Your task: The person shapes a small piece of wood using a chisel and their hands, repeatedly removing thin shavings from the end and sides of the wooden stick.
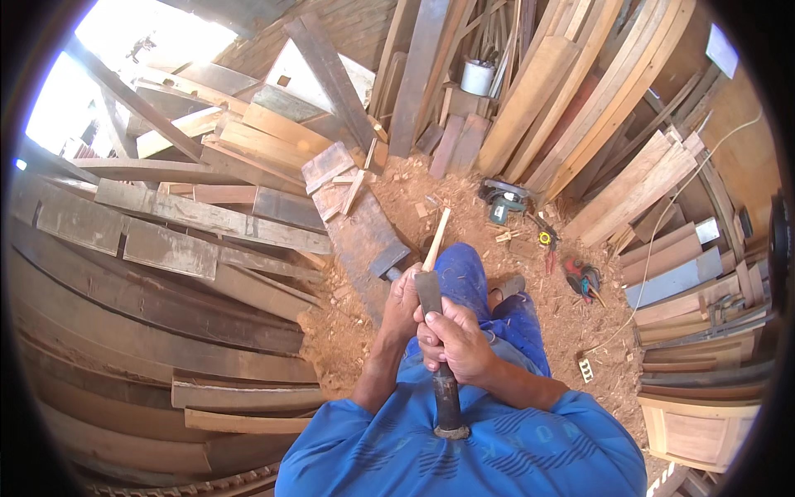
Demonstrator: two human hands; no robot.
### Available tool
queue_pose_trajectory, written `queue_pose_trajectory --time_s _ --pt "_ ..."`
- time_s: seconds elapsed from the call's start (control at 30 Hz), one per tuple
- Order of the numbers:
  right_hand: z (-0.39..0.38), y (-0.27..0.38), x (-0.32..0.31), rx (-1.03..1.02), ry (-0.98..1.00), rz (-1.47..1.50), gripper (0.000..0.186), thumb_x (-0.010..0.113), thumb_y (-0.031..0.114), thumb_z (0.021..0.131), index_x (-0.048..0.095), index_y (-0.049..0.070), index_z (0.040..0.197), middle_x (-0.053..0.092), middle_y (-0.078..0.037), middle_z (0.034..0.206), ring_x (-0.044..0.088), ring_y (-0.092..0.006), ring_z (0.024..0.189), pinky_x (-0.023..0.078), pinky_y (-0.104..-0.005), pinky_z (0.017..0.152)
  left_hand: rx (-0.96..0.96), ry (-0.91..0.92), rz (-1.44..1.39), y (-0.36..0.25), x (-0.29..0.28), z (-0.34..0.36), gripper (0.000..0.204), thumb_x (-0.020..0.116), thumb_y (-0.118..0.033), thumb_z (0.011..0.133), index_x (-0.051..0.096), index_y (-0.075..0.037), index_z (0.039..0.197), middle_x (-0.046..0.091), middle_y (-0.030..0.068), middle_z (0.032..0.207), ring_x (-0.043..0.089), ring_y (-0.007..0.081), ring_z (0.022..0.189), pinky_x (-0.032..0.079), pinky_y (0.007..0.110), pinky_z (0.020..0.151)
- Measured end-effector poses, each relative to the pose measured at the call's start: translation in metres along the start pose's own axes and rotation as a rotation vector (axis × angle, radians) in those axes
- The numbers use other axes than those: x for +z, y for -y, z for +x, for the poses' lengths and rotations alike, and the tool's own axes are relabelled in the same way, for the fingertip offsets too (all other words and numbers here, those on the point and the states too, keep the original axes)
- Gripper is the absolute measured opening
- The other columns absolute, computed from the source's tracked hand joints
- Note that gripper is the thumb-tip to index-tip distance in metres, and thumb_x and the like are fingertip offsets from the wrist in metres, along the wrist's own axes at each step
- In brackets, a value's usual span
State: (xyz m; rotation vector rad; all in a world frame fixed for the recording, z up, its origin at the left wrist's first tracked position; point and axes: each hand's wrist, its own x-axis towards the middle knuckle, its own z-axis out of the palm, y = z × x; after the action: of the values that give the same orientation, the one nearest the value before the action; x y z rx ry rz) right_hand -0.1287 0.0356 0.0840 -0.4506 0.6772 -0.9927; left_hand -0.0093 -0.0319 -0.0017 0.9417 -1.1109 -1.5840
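Note:
My right hand (454, 338) is wrapped round a chisel (447, 396) with a wide, dark blade. The butt of its dark handle rests against the front of my blue shirt. The blade points away from me and lies close beside a thin, pale wooden stick (438, 238). My left hand (403, 300) is closed round the lower part of that stick, whose narrower end points up and away. Whether the blade touches the wood cannot be made out. Ahead of my left hand lies a heavy wooden plank (352, 217) with small wood offcuts (354, 192) on it.
Shavings cover the floor (331, 356). Long boards (166, 331) are stacked at the left, and planks (530, 99) lean at the back. On the right lie a green power tool (500, 209), a yellow tape measure (544, 238), a red-and-black tool (581, 277) and a corded power strip (586, 370).

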Motion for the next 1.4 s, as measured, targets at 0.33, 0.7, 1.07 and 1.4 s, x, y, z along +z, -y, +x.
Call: queue_pose_trajectory --time_s 0.33,0.7,1.07,1.4 --pt "-0.03 0.038 0.001 -0.223 -0.102 -0.061 0.013 0.043 0.021 0.1 0.044 0.008 0.101 0.04 0.002 0.068 0.035 -0.0056 0.048 0.041 -0.0253 0.047 -0.361 -0.202 0.025 0.035 -0.006 -0.07 0.047 0.036 -0.045 0.103 0.057 -0.005 0.089 0.048 -0.0008 0.059 0.043 0.0086 0.051 0.036 0.025 0.047" --pt "0.002 0.012 0.002 0.051 0.023 0.107 0.014 0.045 0.022 0.1 0.049 0.009 0.104 0.039 0.002 0.07 0.036 -0.0054 0.05 0.041 -0.0256 0.048 0.044 -0.087 0.111 -0.017 0.005 0.013 0.035 0.035 -0.028 0.104 0.054 -0.005 0.087 0.05 0.0011 0.065 0.044 0.0113 0.056 0.035 0.026 0.053" --pt "-0.028 0.032 0.009 -0.305 -0.08 -0.143 0.016 0.043 0.022 0.101 0.046 0.006 0.101 0.038 0.001 0.066 0.035 -0.0056 0.047 0.041 -0.0253 0.045 0.429 0.23 0.834 0.013 0.001 -0.043 0.022 0.043 -0.016 0.099 0.057 -0.001 0.091 0.055 0.0161 0.072 0.058 0.021 0.061 0.046 0.035 0.06" --pt "0.002 0.029 -0.014 -0.045 -0.087 0.172 0.012 0.044 0.02 0.1 0.048 0.008 0.103 0.041 0.002 0.069 0.037 -0.0056 0.049 0.042 -0.026 0.047 -0.008 -0.096 -0.035 -0.022 0.002 -0.01 0.039 0.036 -0.03 0.104 0.057 -0.005 0.081 0.046 -0.0023 0.061 0.039 0.0055 0.054 0.031 0.023 0.05"
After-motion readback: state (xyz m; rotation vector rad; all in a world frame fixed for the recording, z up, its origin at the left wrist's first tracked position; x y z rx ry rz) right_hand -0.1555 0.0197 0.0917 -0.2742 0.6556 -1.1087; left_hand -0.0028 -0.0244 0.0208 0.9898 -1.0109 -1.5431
